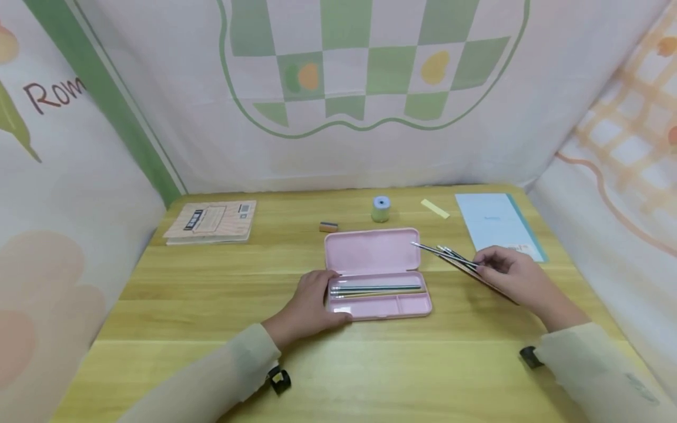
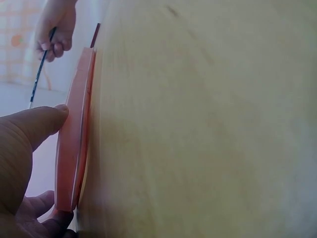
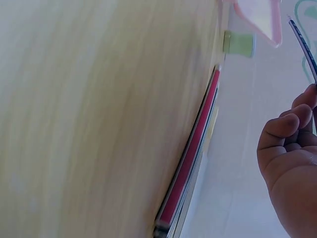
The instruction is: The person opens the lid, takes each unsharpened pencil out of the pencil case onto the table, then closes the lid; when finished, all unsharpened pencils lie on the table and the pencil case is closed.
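Note:
A pink pencil case point(image 1: 372, 251) lies with its lid swung back, several pencils point(image 1: 378, 288) in its long rear compartment, eraser ends to the left. My left hand point(image 1: 307, 302) grips its left end, thumb along the front wall and fingers behind. To the right of the case, my right hand point(image 1: 510, 279) pinches a dark pencil point(image 3: 303, 44) between thumb and fingers, its eraser end pointing left past the lid's right edge. Beneath that hand other pencils lie on the table, among them a red one point(image 3: 190, 153).
Behind the case stand a small pencil sharpener point(image 1: 381, 208) and an eraser point(image 1: 329, 227). A pale yellow strip point(image 1: 435, 208) and a light blue notebook point(image 1: 492, 217) lie at the back right. Another book point(image 1: 211, 220) lies at the back left.

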`<state>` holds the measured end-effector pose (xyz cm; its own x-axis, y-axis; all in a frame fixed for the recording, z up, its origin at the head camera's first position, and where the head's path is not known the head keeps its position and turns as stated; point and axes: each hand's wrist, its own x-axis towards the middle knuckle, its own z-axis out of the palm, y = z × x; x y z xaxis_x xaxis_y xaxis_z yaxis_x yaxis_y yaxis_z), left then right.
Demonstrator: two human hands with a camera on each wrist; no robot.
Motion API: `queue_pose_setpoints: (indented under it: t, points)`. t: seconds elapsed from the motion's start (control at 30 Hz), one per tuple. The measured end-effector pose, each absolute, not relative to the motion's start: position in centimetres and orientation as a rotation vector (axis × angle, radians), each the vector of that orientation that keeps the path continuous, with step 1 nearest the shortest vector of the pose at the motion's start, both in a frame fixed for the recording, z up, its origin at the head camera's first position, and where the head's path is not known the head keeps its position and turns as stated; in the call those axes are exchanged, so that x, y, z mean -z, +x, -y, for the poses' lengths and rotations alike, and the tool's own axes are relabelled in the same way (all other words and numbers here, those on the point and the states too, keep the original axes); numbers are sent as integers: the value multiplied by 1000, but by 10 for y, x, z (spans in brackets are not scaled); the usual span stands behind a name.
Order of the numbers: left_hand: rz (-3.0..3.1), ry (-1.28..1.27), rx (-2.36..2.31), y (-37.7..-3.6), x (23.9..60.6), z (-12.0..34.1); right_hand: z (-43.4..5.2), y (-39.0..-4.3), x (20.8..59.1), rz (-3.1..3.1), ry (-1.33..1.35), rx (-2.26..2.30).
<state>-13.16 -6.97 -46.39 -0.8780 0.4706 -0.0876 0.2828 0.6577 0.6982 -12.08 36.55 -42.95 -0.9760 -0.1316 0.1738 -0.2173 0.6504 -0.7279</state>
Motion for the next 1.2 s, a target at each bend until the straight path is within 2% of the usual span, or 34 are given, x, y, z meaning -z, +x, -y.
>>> queue_pose_setpoints:
  t: [0.47,1.2]
  points:
    - [-2605,597,-1041,-131,463,70,-418,-123,439,2916,-30,-995]
    - [-2611,605,-1033,-132,463,70,-431,-129,445,3074,8,-938]
